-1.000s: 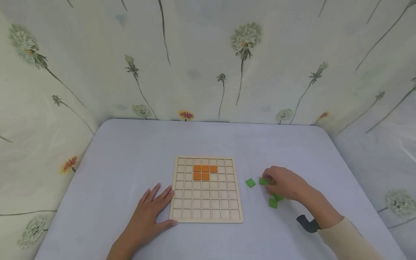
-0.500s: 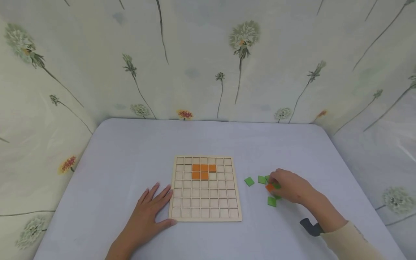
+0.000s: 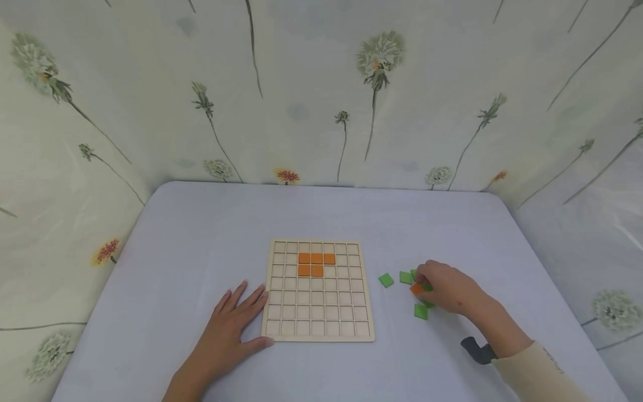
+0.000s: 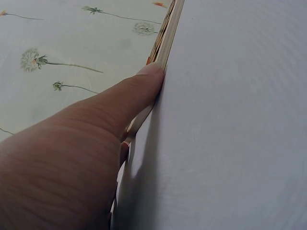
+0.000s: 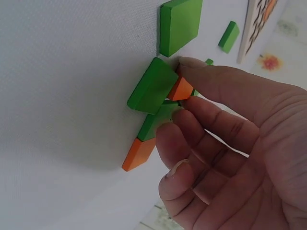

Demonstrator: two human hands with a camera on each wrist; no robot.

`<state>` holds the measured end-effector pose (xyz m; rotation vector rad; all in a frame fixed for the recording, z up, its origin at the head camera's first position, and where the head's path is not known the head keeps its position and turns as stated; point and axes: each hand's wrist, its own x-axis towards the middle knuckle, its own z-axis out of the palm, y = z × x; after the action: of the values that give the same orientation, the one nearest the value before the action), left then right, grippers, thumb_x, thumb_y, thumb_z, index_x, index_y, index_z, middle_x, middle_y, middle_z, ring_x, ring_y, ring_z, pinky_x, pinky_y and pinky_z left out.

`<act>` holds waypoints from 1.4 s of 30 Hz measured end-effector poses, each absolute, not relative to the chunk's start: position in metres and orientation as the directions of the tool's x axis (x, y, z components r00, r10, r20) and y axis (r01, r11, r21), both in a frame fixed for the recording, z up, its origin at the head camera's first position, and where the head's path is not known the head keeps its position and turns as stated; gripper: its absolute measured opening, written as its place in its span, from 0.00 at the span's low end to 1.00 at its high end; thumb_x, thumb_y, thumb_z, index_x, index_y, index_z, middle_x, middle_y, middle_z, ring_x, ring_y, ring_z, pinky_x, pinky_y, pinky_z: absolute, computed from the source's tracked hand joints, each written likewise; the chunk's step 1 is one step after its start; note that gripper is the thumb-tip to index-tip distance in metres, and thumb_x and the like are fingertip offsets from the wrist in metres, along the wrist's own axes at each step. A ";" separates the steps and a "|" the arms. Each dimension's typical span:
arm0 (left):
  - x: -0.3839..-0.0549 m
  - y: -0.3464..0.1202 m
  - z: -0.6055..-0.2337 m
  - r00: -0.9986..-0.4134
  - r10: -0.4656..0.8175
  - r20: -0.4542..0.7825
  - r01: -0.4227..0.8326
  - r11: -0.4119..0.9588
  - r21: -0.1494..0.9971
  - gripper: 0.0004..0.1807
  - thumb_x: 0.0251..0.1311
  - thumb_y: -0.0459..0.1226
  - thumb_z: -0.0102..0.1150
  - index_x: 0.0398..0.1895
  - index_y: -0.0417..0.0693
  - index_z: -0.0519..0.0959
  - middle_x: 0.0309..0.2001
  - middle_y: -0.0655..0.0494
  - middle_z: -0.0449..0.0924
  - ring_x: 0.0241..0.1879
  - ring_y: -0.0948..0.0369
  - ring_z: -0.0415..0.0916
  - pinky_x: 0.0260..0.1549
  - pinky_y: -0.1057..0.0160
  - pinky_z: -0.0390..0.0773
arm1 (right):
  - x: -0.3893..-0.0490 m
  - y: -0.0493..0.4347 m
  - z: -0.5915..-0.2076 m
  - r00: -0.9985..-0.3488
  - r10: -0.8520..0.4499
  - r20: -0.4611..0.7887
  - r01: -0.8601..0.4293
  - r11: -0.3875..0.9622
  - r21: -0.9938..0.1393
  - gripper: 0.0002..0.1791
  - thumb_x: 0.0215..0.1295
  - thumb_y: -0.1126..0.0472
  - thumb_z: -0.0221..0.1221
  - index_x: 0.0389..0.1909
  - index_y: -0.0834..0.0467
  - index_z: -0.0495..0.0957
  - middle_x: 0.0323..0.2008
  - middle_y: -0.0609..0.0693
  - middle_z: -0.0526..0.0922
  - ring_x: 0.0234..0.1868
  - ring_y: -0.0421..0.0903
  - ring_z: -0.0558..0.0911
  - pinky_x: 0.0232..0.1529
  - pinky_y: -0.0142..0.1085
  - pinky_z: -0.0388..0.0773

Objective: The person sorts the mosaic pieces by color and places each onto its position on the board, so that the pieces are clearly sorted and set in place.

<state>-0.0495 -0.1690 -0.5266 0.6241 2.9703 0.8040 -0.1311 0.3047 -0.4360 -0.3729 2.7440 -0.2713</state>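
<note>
An orange tile (image 5: 181,89) sits in the small cluster to the right of the board, on the side nearer it. The right hand (image 3: 449,289) has thumb and index finger pinched on this tile at opposite edges, its other fingers curled toward the palm. Against it lean or lie green tiles (image 5: 153,86), with a second orange piece (image 5: 139,154) at the pile's end; exactly what rests on what there is partly hidden. A lone green square (image 3: 386,280) lies between the cluster and the wooden grid board (image 3: 318,311), which holds five orange squares (image 3: 316,258) — three in its second row from the far edge, two just below. The left hand (image 3: 228,329) lies at the board's left side, fingers spread apart, fingertips and thumb touching its edge. Near the right sleeve (image 3: 532,371) is a dark curved object (image 3: 476,352); flower-patterned fabric (image 3: 301,84) hangs behind the white table (image 3: 226,218).
</note>
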 end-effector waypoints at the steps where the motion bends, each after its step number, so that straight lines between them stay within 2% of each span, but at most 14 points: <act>1: -0.050 -0.169 -0.527 -0.921 0.377 0.100 0.376 0.789 0.486 0.52 0.54 0.61 0.74 0.81 0.55 0.65 0.81 0.66 0.56 0.83 0.51 0.41 0.79 0.43 0.40 | -0.132 0.305 -0.437 -0.901 -0.291 -0.322 -0.222 0.946 -0.236 0.12 0.60 0.63 0.74 0.42 0.59 0.82 0.35 0.45 0.79 0.36 0.45 0.77 0.39 0.43 0.81; 20: -0.050 -0.168 -0.527 -0.923 0.374 0.090 0.370 0.795 0.481 0.52 0.54 0.61 0.74 0.80 0.55 0.66 0.81 0.66 0.56 0.83 0.51 0.41 0.79 0.42 0.41 | -0.133 0.305 -0.441 -0.903 -0.271 -0.333 -0.185 0.946 -0.268 0.13 0.59 0.63 0.75 0.40 0.57 0.81 0.33 0.45 0.78 0.35 0.46 0.76 0.37 0.42 0.80; 33: -0.049 -0.168 -0.527 -0.920 0.379 0.099 0.377 0.790 0.482 0.52 0.55 0.61 0.74 0.80 0.55 0.65 0.81 0.66 0.57 0.83 0.51 0.42 0.79 0.43 0.41 | -0.135 0.309 -0.438 -0.902 -0.273 -0.334 -0.165 0.934 -0.317 0.13 0.59 0.61 0.75 0.34 0.54 0.78 0.29 0.45 0.76 0.33 0.45 0.74 0.32 0.38 0.75; 42: -0.050 -0.168 -0.525 -0.922 0.377 0.090 0.372 0.794 0.480 0.52 0.55 0.61 0.74 0.81 0.55 0.65 0.81 0.65 0.56 0.83 0.51 0.41 0.79 0.43 0.40 | -0.136 0.311 -0.435 -0.903 -0.294 -0.314 -0.178 0.920 -0.349 0.11 0.64 0.60 0.73 0.30 0.53 0.78 0.27 0.44 0.77 0.30 0.44 0.74 0.30 0.37 0.74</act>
<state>-0.0495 -0.1679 -0.5253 0.6189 2.9661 0.7903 -0.1363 0.3111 -0.4350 -0.3463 2.7148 -0.4460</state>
